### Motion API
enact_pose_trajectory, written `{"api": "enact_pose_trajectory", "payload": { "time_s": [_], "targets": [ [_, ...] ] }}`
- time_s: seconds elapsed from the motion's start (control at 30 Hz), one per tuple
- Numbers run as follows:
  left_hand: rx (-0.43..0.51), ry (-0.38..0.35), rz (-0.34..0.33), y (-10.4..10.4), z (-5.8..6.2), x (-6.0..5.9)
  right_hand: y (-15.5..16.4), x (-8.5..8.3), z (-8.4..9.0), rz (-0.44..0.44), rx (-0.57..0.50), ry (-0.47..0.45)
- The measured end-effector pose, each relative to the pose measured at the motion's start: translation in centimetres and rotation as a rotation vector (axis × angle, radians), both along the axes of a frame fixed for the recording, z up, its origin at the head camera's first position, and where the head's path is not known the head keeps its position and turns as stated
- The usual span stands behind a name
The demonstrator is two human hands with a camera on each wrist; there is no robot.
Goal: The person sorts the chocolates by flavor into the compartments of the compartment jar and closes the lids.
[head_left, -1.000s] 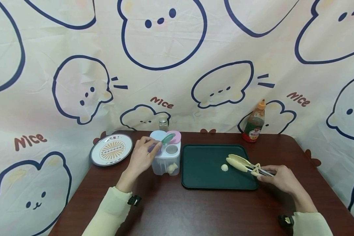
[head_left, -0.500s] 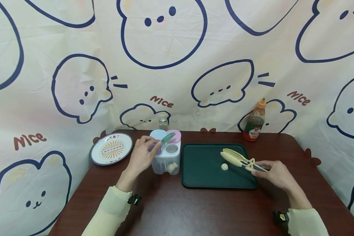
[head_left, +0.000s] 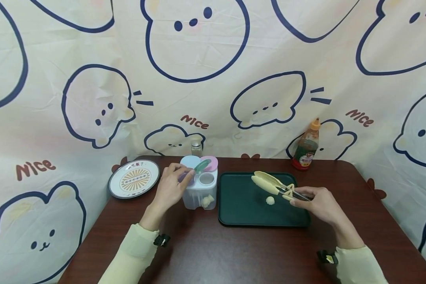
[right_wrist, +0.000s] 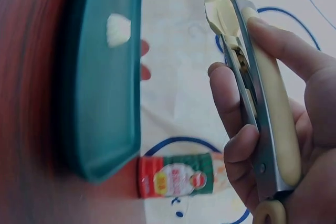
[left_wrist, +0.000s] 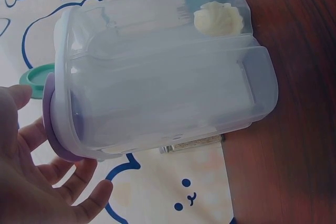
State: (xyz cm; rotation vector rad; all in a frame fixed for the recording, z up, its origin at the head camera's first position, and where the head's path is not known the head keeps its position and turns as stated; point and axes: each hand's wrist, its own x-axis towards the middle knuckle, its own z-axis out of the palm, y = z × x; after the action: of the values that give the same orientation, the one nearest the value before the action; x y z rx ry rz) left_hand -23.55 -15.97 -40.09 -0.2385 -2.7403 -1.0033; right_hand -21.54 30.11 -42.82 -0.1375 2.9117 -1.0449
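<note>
We see a dark green tray (head_left: 241, 209) with a small cream dumpling (head_left: 269, 200) on it, and pale yellow tongs (head_left: 269, 184) with silver metal handles. The counter (head_left: 234, 252) is reddish brown wood. The clear container (head_left: 198, 195) has blue, pink, green and purple lids. The plate (head_left: 134, 179) has a dark rim and an orange sunburst pattern. The sauce bottle (head_left: 307, 146) has an orange cap and red label.

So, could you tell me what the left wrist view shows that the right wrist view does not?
Only the left wrist view shows the clear container with a dumpling inside, and the left hand at its purple lid. Only the right wrist view shows the right hand gripping the tongs, the green tray with its own dumpling, and the sauce bottle. Both show the brown table.
</note>
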Motion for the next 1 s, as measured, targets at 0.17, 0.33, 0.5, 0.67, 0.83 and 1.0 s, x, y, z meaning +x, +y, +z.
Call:
{"api": "enact_pose_trajectory", "payload": {
  "time_s": [0.17,0.33,0.5,0.67,0.83,1.0],
  "targets": [
    [-0.006,0.013,0.004,0.0,0.0,-0.1,-1.3,0.4,0.9,0.004,-0.037,-0.01],
    [-0.006,0.014,0.0,0.0,0.0,-0.1,-2.9,0.5,1.6,0.021,-0.081,-0.001],
    [-0.004,0.006,-0.001,0.0,-0.1,-0.1,-4.5,0.3,1.9,0.036,-0.091,0.013],
    [-0.002,0.005,0.002,0.0,-0.1,0.0,-6.0,0.0,1.9,0.058,-0.099,0.024],
    [-0.003,0.011,0.002,0.0,-0.1,0.0,-7.3,-0.3,2.0,0.084,-0.116,0.031],
    [0.004,0.009,0.0,0.0,-0.1,0.0,-8.6,-0.6,2.3,0.114,-0.143,0.033]
  ]
}}
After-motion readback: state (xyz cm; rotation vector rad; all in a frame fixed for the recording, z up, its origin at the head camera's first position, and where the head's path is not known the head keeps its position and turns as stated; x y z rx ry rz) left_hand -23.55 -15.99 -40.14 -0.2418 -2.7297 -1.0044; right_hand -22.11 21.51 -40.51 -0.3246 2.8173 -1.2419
